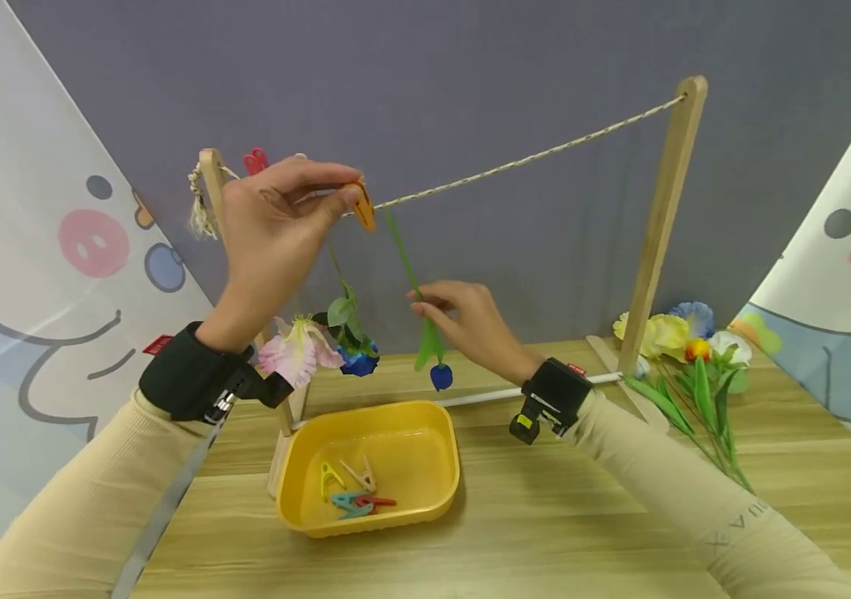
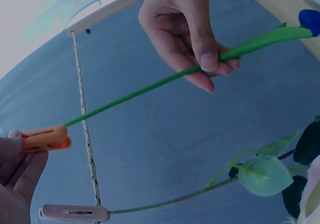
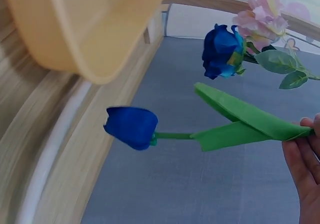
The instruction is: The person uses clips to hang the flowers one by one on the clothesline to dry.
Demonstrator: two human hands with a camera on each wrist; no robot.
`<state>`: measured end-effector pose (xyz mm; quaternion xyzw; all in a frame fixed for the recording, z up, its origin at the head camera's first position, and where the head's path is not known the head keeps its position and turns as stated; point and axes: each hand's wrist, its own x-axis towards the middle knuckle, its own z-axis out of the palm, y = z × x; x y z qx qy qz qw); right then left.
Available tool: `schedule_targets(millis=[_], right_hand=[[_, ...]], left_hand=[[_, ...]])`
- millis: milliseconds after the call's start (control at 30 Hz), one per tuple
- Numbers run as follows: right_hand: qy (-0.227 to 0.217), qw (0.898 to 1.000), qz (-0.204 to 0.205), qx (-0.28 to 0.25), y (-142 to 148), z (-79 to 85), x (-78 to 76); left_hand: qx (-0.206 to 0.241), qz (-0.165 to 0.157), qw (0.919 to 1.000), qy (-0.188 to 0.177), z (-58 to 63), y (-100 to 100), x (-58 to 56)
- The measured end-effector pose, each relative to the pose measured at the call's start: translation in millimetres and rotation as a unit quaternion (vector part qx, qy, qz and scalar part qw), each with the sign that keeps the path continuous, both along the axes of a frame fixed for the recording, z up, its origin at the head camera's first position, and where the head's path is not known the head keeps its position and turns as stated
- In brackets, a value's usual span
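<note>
My left hand [image 1: 271, 225] pinches an orange clothespin [image 1: 363, 206] between thumb and fingertips, up at the rope [image 1: 530, 158]. In the left wrist view, the clothespin's nose meets the stem end of an artificial blue tulip [image 3: 131, 127]. That tulip hangs head down, its green stem [image 2: 132, 95] crossing the rope. My right hand [image 1: 470, 324] holds the stem lower down, by the green leaves [image 3: 240, 126], between thumb and fingers. To the left hang a blue rose [image 3: 220, 52] and a pink flower [image 1: 301, 348]. A pale clothespin [image 2: 75, 213] grips the rose's stem at the rope.
Wooden posts [image 1: 660, 233] carry the rope at both sides. Below it, a yellow basin [image 1: 418, 512] holds several clothespins [image 1: 329, 478]. More artificial flowers [image 1: 702, 374] lie on the table at the right. A red clothespin [image 1: 255, 160] shows behind the left hand.
</note>
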<state>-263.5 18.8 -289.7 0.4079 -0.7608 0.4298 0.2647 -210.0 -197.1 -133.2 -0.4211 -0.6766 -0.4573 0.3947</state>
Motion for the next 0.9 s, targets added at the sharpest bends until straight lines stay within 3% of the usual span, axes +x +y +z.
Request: schedule_targets(millis=[167,300,400,633,900], right_hand=[[-0.031,0.999,0.008,-0.021,-14.2,2.2,-8.2],[-0.043,0.999,0.014,-0.022,-23.6,2.2,-10.9],[-0.044,0.999,0.016,-0.024,-28.5,2.8,-12.0],[-0.052,0.998,0.019,-0.027,-33.9,3.6,-15.1],[-0.065,0.997,0.019,-0.03,-37.5,2.3,-17.4]], left_hand=[[0.046,0.083,0.9946,-0.041,7.0,5.4,-1.4],[0.043,0.128,0.9895,-0.052,10.5,8.7,3.5],[0.037,0.134,0.9889,-0.052,9.7,9.3,0.3],[0.041,0.116,0.9915,-0.042,3.6,7.9,-20.8],[0.017,0.127,0.9914,-0.028,2.7,13.5,-23.9]])
